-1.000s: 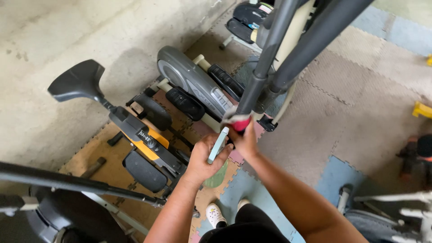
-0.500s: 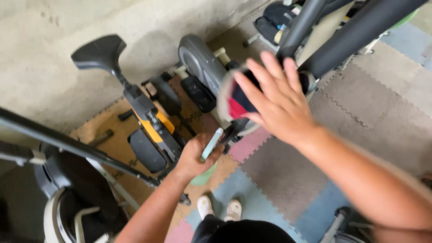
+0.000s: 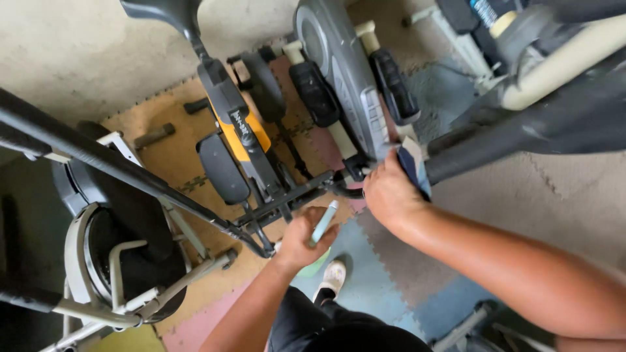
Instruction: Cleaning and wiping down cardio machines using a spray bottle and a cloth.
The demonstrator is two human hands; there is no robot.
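1. Since half a second ago, your right hand (image 3: 391,192) is no longer raised with spread fingers; it is now pressing down at the lower end of the dark handlebar tube (image 3: 521,133).
2. Its fingers are curling round a folded blue-and-white cloth (image 3: 412,164), holding it against that tube; the cloth is sitting right where the tube's end meets your knuckles.
3. Your left hand (image 3: 301,238), below and left of the tube's end, is closing its fingers round a slim pale-green tool (image 3: 324,221); you are holding it tilted, tip up.
4. The orange-and-black exercise bike frame (image 3: 242,133) is standing further left of the tube, and its black crossbar (image 3: 287,195) is running just above your left hand.
5. Risk, as I judge it: the cloth is gripped by one edge only, so a sideways rub may be pulling it loose to the foam floor mats (image 3: 385,287).
6. Risk: your left knuckles are working close under the crossbar, so a quick lift could knock them or jar the tool free.
7. Your white shoe (image 3: 332,277) is directly beneath, where anything dropped would land.
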